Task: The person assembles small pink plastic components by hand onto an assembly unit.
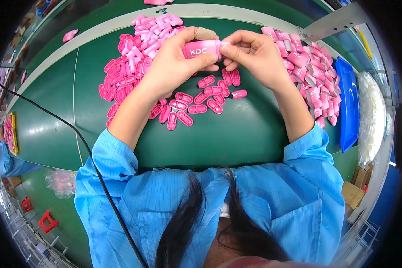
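Note:
Above the far middle of the green table, my left hand (pixel 176 58) is closed around a pink casing (pixel 200 49) with white print, held sideways. One left finger wears a beige wrap (pixel 205 34). At the casing's right end, my right hand (pixel 257 56) pinches a small pale piece (pixel 224 43) against the opening; the fingertips hide most of it. Beneath both hands lie several loose pink oval end caps (pixel 198 109), hollow side up. A heap of pink end caps and lighter pink parts (pixel 125 73) spreads beside my left forearm. Right of my right hand is a heap of pink casings (pixel 315 73).
A blue tray (pixel 346 105) and a white plastic bag (pixel 370 120) stand along the right edge. The black cable (pixel 53 115) crosses the left side. At far left, a co-worker's blue sleeve (pixel 18 164) shows near a yellow tray (pixel 14 134). Red stools (pixel 48 221) stand on the floor.

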Tool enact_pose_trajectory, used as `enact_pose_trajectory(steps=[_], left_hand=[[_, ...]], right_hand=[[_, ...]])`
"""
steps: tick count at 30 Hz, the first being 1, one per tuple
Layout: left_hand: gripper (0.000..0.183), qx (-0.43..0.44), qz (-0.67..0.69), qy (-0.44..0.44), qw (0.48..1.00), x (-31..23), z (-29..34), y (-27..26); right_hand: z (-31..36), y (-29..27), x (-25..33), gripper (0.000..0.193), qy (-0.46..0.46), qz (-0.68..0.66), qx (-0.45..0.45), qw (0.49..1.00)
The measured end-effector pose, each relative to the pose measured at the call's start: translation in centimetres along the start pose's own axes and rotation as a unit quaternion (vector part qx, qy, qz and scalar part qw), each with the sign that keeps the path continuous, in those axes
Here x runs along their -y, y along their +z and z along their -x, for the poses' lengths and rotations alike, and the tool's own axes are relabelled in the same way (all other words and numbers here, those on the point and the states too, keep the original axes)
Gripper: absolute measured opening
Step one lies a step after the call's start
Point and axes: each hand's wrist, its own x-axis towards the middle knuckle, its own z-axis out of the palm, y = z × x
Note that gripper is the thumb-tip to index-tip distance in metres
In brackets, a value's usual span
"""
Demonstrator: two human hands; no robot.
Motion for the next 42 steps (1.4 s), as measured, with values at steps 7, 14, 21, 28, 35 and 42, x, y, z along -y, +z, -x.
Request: enact_pose_trajectory(steps=[7,14,21,28,35,42], left_hand=[[0.029,0.038,-0.044,0.007,0.998,-0.9,-0.1,0.4],[0.026,0.048,-0.056,0.001,0.997,0.8,-0.4,0.5],[0.026,0.033,-0.082,-0.002,0.996,1.6,-0.4,0.5],[0.033,0.015,-0.136,0.101,0.985,1.5,0.2,0.6],[0.043,-0.083,-0.307,0.173,0.932,-0.4,0.8,0.6],[0.049,-0.12,-0.242,0.181,0.946,-0.3,0.5,-1.0]], right_hand=[[-0.1,-1.2,1.6,0.03,-0.175,0.375,0.121,0.902],[0.6,-1.1,-0.2,0.026,-0.168,0.349,0.121,0.914],[0.6,-0.7,-0.9,0.022,-0.168,0.349,0.109,0.915],[0.8,-0.2,-0.8,0.021,-0.179,0.337,0.119,0.917],[0.7,1.2,1.2,0.021,-0.198,0.344,0.101,0.912],[-0.5,1.0,1.7,0.031,-0.104,0.297,0.059,0.947]])
